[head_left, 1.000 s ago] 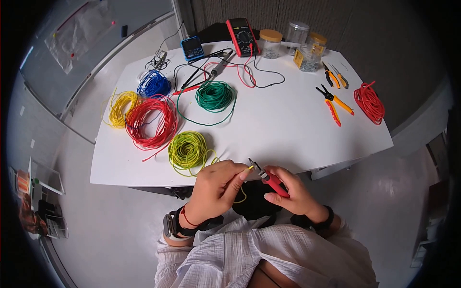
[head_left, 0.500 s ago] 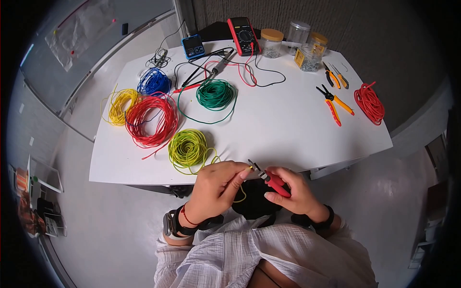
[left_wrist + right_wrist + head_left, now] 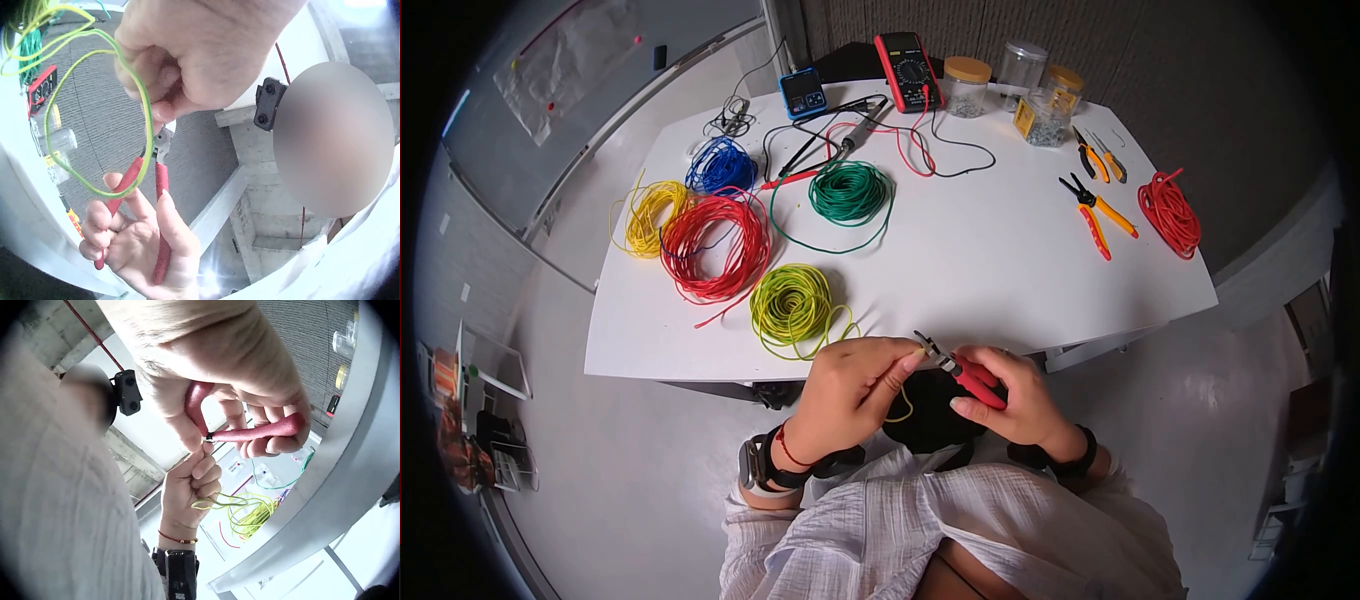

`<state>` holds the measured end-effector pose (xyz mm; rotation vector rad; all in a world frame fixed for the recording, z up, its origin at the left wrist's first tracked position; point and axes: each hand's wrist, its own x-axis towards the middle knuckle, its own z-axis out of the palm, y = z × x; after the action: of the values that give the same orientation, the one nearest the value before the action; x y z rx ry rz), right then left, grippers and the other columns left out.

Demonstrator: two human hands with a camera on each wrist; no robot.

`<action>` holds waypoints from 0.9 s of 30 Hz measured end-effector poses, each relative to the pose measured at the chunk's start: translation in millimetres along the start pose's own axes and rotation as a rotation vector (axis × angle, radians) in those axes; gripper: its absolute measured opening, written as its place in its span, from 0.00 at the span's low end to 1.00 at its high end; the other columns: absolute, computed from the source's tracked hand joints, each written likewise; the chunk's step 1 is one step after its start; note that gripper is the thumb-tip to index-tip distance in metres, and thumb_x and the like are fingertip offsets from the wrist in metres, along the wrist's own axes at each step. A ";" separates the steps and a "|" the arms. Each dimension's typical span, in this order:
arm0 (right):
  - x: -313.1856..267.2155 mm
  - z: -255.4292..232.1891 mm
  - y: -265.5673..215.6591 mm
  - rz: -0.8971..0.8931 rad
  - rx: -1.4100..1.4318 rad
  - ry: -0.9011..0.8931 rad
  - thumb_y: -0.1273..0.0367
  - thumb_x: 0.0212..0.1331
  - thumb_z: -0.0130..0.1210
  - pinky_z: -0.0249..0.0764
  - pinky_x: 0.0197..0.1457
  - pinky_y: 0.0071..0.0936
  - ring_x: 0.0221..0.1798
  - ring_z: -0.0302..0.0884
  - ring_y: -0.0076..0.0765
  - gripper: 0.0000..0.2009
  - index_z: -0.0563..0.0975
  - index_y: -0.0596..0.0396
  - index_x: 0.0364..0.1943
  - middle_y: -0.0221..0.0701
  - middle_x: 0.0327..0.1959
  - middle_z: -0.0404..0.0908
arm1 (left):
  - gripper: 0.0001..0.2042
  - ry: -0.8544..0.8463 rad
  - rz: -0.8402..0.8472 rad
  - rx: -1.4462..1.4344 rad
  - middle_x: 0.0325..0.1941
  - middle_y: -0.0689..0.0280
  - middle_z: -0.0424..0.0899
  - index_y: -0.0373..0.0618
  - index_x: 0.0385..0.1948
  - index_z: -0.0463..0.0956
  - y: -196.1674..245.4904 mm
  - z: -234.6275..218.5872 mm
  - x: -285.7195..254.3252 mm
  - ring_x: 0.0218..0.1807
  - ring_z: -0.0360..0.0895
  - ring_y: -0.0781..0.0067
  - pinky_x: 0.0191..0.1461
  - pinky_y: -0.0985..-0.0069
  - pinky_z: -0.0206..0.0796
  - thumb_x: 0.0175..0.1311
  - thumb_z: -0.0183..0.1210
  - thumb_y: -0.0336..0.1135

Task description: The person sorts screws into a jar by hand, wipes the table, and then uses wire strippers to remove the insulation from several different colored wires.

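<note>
In front of the table edge, my left hand (image 3: 852,392) pinches a yellow-green wire (image 3: 147,119) between thumb and index finger. The wire's end meets the metal head of red-handled pliers (image 3: 978,382) right at the fingertips. My right hand (image 3: 1022,398) grips these pliers, thumb on one handle and fingers around the other. Their handles stand spread apart in the left wrist view. A slack loop of the wire hangs below the left hand, and the wire leads toward a yellow-green coil (image 3: 790,306) on the table. The left fingers partly hide the wire's tip.
Red (image 3: 716,250), yellow (image 3: 656,222), blue (image 3: 721,168) and green (image 3: 849,193) wire coils lie on the white table (image 3: 980,270). A multimeter (image 3: 910,75), a soldering iron (image 3: 862,132) and jars (image 3: 966,88) stand or lie farther back. Orange-handled strippers (image 3: 1112,212) lie at right beside another red coil (image 3: 1169,215).
Both hands hold nearly the same pose, with the pliers' head staying at the wire's end. The tabletop and coils appear slightly higher in the head view.
</note>
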<state>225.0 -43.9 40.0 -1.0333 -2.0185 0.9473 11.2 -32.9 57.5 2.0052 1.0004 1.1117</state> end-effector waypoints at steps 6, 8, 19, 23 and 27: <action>-2.6 -2.0 1.0 0.063 0.043 -0.039 0.62 0.49 0.61 0.72 0.44 0.29 0.39 0.78 0.39 0.22 0.71 0.60 0.46 0.40 0.37 0.77 | 0.05 -0.028 -0.027 -0.036 0.23 0.58 0.78 0.36 0.32 0.77 0.0 -1.0 -0.5 0.23 0.74 0.61 0.28 0.73 0.64 0.57 0.55 0.27; -2.8 -2.4 2.4 0.075 0.082 -0.048 0.62 0.49 0.61 0.72 0.44 0.29 0.39 0.78 0.40 0.23 0.71 0.61 0.46 0.40 0.37 0.77 | 0.05 -0.035 -0.032 -0.047 0.24 0.58 0.78 0.36 0.32 0.77 0.3 -1.4 -0.6 0.23 0.75 0.61 0.28 0.73 0.64 0.57 0.54 0.27; -2.1 -3.4 4.3 0.092 0.115 -0.092 0.60 0.48 0.61 0.71 0.45 0.30 0.40 0.78 0.43 0.24 0.71 0.62 0.45 0.41 0.37 0.78 | 0.05 -0.072 -0.069 -0.088 0.26 0.57 0.79 0.36 0.32 0.76 1.6 -4.1 -0.1 0.26 0.77 0.59 0.31 0.73 0.67 0.58 0.54 0.27; -2.4 -2.9 2.8 0.055 0.096 -0.075 0.61 0.48 0.62 0.72 0.43 0.27 0.37 0.79 0.39 0.23 0.72 0.62 0.45 0.40 0.36 0.78 | 0.05 -0.091 -0.059 -0.103 0.26 0.58 0.79 0.36 0.31 0.76 1.9 -6.3 0.9 0.26 0.77 0.60 0.31 0.73 0.67 0.58 0.53 0.27; -4.9 1.2 4.1 0.085 0.136 -0.053 0.64 0.47 0.63 0.68 0.34 0.20 0.29 0.70 0.24 0.22 0.72 0.63 0.44 0.33 0.30 0.75 | 0.05 -0.113 -0.017 -0.124 0.26 0.58 0.79 0.36 0.31 0.76 2.0 -9.6 1.7 0.27 0.77 0.60 0.31 0.74 0.66 0.58 0.53 0.27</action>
<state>227.8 -46.7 34.8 -1.0361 -1.9354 1.1512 4.0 -31.0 64.1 1.9336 0.8676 1.0141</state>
